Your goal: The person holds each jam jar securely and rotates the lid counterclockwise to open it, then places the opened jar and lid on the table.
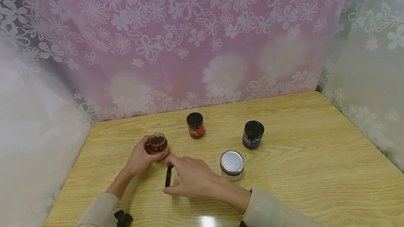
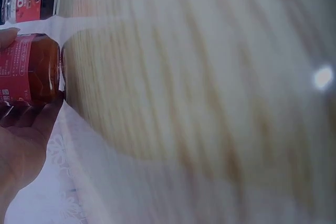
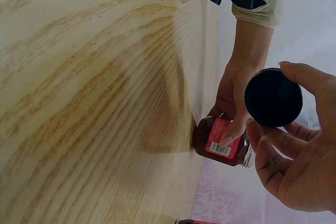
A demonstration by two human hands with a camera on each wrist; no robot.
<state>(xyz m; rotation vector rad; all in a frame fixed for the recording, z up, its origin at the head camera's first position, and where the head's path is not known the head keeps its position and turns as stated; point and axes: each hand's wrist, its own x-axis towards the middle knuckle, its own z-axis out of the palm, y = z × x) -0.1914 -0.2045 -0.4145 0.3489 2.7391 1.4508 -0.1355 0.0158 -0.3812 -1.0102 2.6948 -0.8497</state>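
Observation:
On the left of the table in the head view, my left hand (image 1: 141, 157) grips an uncapped glass jar (image 1: 157, 147) with a red label and dark contents. The left wrist view shows that jar (image 2: 39, 72) upright at the table surface, fingers around its side. My right hand (image 1: 197, 179) pinches a round black lid (image 1: 168, 176) by its edges, held on its side just right of and nearer than the jar. In the right wrist view the black lid (image 3: 273, 98) shows its flat face between thumb and fingers, apart from the jar's open mouth.
Behind stands a black-lidded jar with a red label (image 1: 196, 125). Farther right is a black-lidded jar with a blue label (image 1: 253, 135). A silver-lidded jar (image 1: 232, 165) stands beside my right wrist. Flowered curtains (image 1: 195, 45) hang around the wooden table (image 1: 303, 160).

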